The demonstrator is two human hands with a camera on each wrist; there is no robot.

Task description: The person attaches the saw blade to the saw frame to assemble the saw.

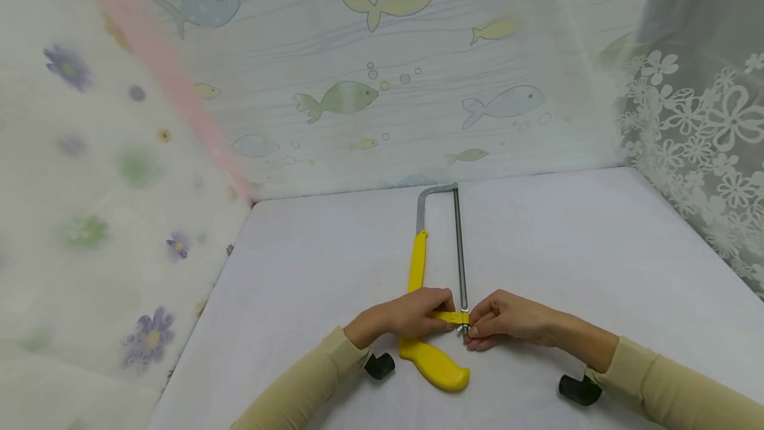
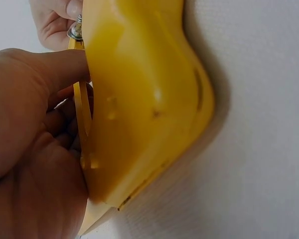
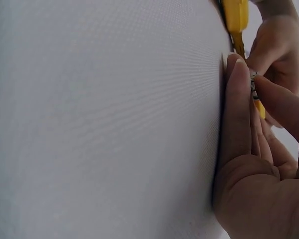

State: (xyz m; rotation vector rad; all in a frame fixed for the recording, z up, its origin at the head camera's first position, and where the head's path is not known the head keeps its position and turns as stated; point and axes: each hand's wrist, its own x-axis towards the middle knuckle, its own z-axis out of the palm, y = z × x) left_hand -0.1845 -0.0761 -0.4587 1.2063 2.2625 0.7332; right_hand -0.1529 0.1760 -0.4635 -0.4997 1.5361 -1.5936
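A hacksaw (image 1: 418, 261) lies on the white-covered table, its grey bow end pointing away and its yellow handle (image 1: 438, 367) toward me. The dark blade (image 1: 459, 244) runs along its right side to a yellow crosspiece (image 1: 450, 316). My left hand (image 1: 418, 312) reaches over the frame and grips it at the crosspiece; in the left wrist view the yellow handle (image 2: 144, 104) hides part of those fingers. At the blade's near end sits a metal wing nut (image 1: 463, 330), which my right hand (image 1: 510, 318) pinches between thumb and fingers. The right wrist view shows the nut (image 3: 254, 85) between the fingertips.
Black wrist mounts (image 1: 380, 365) hang under both sleeves, close to the table (image 1: 555, 237). A fish-patterned curtain (image 1: 286, 45) stands behind the table, a flowered one (image 1: 119, 217) on the left, and a lace-trimmed grey one (image 1: 704, 118) on the right.
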